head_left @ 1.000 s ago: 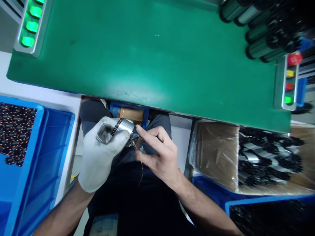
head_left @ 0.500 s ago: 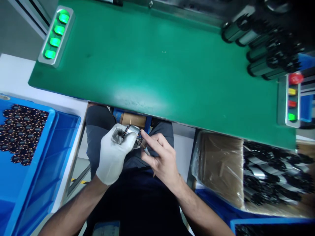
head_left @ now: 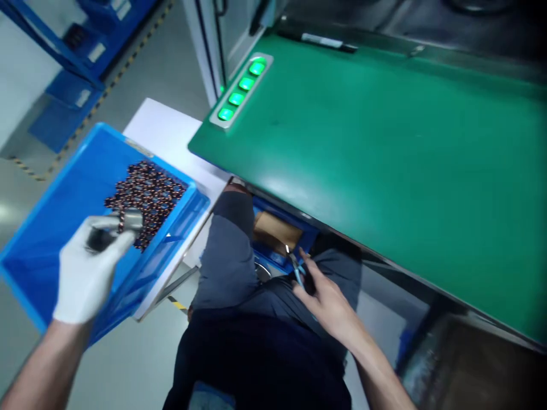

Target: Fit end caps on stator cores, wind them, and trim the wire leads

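Note:
My left hand, in a white glove, is over the blue bin at the left. Its fingers are closed around a silver cylindrical motor part with a dark, copper-dotted end. Just beyond and beneath it, many similar copper-tipped motor parts stand packed together in the bin. Bare, my right hand is above my lap and grips small cutting pliers with light blue handles; their jaws point away from me.
A green-topped workbench spans the middle and right. On it are a strip of green-lit buttons and a black-and-white marker. Below its edge, a blue tray holds brown cardboard. A plastic-covered box is at lower right.
My left hand has carried the motor part from my lap to over the blue bin. My right hand stays above my lap with the pliers. The view has swung left.

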### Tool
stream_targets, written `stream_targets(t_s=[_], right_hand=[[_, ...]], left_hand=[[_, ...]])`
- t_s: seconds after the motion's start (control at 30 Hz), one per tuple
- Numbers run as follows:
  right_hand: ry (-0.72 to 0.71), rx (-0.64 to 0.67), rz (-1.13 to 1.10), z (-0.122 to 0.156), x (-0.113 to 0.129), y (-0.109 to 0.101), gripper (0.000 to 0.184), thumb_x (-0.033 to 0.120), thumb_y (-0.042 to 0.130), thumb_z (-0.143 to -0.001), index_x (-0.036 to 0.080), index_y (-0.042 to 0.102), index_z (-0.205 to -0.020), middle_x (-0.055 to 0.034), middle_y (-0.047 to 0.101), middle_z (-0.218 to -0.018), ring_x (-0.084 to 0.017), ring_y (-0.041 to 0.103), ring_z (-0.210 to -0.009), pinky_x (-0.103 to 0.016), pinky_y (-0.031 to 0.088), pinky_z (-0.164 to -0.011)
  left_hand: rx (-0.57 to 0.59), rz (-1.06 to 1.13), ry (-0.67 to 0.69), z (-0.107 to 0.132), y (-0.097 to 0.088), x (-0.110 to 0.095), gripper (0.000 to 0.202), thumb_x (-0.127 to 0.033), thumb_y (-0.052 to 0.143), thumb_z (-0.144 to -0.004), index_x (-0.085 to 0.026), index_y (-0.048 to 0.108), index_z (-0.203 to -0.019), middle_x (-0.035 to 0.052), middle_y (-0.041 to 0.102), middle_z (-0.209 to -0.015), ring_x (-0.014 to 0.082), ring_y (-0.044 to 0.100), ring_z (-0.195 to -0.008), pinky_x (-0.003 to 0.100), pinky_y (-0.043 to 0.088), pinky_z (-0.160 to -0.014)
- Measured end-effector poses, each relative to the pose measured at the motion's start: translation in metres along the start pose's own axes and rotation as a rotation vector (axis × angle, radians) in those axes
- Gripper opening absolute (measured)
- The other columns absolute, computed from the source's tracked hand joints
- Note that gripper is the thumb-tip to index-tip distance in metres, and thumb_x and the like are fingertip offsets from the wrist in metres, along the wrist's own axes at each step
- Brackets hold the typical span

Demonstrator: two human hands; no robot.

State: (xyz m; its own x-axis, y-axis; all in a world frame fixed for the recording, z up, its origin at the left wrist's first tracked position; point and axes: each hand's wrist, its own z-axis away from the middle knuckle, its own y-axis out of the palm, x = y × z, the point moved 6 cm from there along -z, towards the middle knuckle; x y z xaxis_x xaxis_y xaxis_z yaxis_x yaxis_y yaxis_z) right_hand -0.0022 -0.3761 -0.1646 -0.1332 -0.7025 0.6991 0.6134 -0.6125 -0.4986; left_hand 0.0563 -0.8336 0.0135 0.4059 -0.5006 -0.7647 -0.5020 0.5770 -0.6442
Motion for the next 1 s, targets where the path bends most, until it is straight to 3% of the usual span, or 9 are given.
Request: stream_targets(t_s=[0.07,0.17,0.27,0.37,0.57,0.7,0.8,0.9,1.0], right_hand=[[-0.01,0.053,0.024,-0.003,-0.002,0.008,0.088,0.053,0.055,-0.104,0.007,0.049,-0.178,-0.0203,0.086,-0.129,-0.035,0.086,-0.114,-0.053,0.067,-0.109],[-0.05,0.098,0.057,-0.009,0.004,0.019,0.087,0.059,0.053,-0.101,0.006,0.059,-0.17,-0.0268,0.078,-0.151,-0.041,0.08,-0.138,-0.058,0.062,-0.121],[-0.104,0.113,0.049,-0.014,0.012,0.025,0.083,0.06,0.057,-0.099,0.014,0.063,-0.169,-0.0226,0.071,-0.164,-0.04,0.075,-0.148,-0.056,0.06,-0.126],[-0.116,0.118,0.045,-0.017,0.012,0.027,0.084,0.061,0.059,-0.098,0.015,0.064,-0.168,-0.0211,0.07,-0.165,-0.041,0.074,-0.149,-0.056,0.061,-0.126],[-0.031,0.07,0.018,-0.018,0.006,0.023,0.081,0.065,0.07,-0.09,0.025,0.073,-0.159,-0.0182,0.081,-0.15,-0.045,0.078,-0.141,-0.06,0.063,-0.123],[0.12,0.203,-0.187,-0.004,0.01,0.026,0.092,0.07,0.064,-0.099,0.03,0.049,-0.182,-0.0163,0.082,-0.149,-0.039,0.086,-0.127,-0.049,0.072,-0.106],[0.105,0.244,-0.226,0.008,0.015,0.025,0.102,0.068,0.063,-0.101,0.03,0.028,-0.19,-0.0183,0.076,-0.158,-0.038,0.084,-0.13,-0.048,0.071,-0.109],[0.044,0.175,-0.13,0.015,0.025,0.012,0.106,0.066,0.074,-0.089,0.031,0.044,-0.185,-0.0165,0.072,-0.164,-0.044,0.076,-0.144,-0.056,0.065,-0.12],[0.042,0.082,-0.043,0.025,0.057,-0.019,0.083,0.065,0.073,-0.086,0.047,0.068,-0.167,-0.0147,0.085,-0.135,-0.048,0.082,-0.13,-0.058,0.075,-0.098]], left_hand=[[-0.113,-0.287,-0.024,-0.031,-0.052,0.026,0.052,-0.065,0.1,-0.079,-0.025,0.085,-0.11,0.0026,0.086,-0.121,0.0363,0.076,-0.122,0.063,0.052,-0.132],[-0.063,-0.414,-0.117,-0.069,-0.082,0.069,0.049,-0.06,0.097,-0.081,-0.018,0.083,-0.101,0.0007,0.084,-0.099,0.0313,0.077,-0.109,0.059,0.052,-0.131],[0.02,-0.459,-0.205,-0.089,-0.077,0.109,0.038,-0.052,0.097,-0.081,-0.02,0.075,-0.08,-0.0043,0.072,-0.069,0.0232,0.074,-0.083,0.044,0.063,-0.114],[0.089,-0.454,-0.259,-0.093,-0.061,0.137,0.038,-0.051,0.09,-0.085,-0.024,0.066,-0.073,-0.0038,0.068,-0.065,0.0219,0.074,-0.078,0.034,0.065,-0.099],[0.161,-0.441,-0.341,-0.096,-0.048,0.161,0.02,-0.035,0.08,-0.083,-0.024,0.064,-0.087,0.0006,0.077,-0.082,0.0273,0.079,-0.093,0.039,0.065,-0.104],[0.207,-0.445,-0.394,-0.094,-0.061,0.161,0.031,-0.037,0.082,-0.077,-0.022,0.066,-0.099,0.0093,0.085,-0.102,0.0325,0.081,-0.103,0.044,0.064,-0.11],[0.242,-0.399,-0.385,-0.068,-0.074,0.141,0.045,-0.045,0.083,-0.078,-0.02,0.069,-0.113,0.0171,0.086,-0.122,0.0388,0.083,-0.116,0.052,0.064,-0.114],[0.258,-0.332,-0.256,-0.013,-0.075,0.105,0.051,-0.061,0.075,-0.09,-0.024,0.074,-0.126,0.0148,0.081,-0.148,0.0392,0.077,-0.138,0.057,0.056,-0.128],[0.193,-0.287,0.078,0.049,-0.054,0.063,0.033,-0.057,0.077,-0.098,-0.029,0.082,-0.115,0.0098,0.081,-0.15,0.0363,0.082,-0.13,0.048,0.067,-0.113]])
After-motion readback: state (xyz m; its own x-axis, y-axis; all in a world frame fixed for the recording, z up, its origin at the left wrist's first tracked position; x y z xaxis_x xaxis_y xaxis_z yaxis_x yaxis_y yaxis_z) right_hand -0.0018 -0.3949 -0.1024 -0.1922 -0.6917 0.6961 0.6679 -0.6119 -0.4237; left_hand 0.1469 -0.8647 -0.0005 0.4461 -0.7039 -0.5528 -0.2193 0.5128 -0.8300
